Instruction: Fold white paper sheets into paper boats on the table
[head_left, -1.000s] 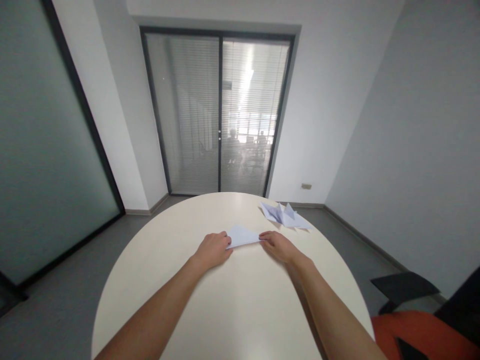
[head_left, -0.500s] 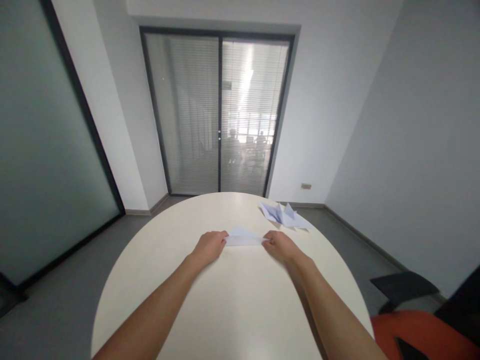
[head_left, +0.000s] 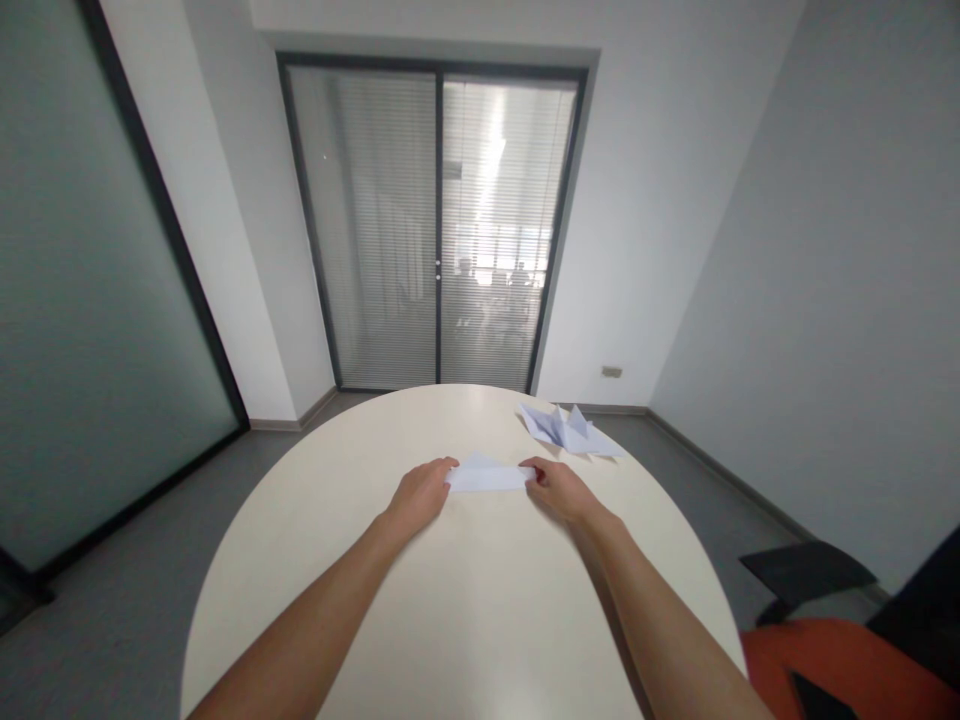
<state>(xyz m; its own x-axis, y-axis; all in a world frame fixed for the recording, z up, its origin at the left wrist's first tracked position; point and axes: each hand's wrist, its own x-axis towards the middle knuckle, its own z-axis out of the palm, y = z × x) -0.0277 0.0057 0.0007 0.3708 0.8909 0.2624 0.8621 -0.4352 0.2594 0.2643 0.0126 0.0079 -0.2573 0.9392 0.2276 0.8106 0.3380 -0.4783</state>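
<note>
A folded sheet of white paper (head_left: 487,479) lies toward the far half of the round table, with a straight band along its near side and a low peak behind. My left hand (head_left: 425,490) grips its left end, fingers closed on the edge. At the right end, my right hand (head_left: 553,484) pinches the paper between thumb and fingers. The fingertips of both hands are partly hidden by the paper and the hands themselves.
Folded paper pieces (head_left: 570,432) with upright points rest near the table's far right edge. The round white table (head_left: 457,620) extends under both arms. A chair with a red seat (head_left: 840,665) and black armrest (head_left: 808,575) stands at the right. Glass doors (head_left: 439,230) are beyond.
The band along the paper's near side looks taller, and less of the peak shows behind it. My right fingers have shifted slightly left over the paper's end. My left hand stays nearly in place.
</note>
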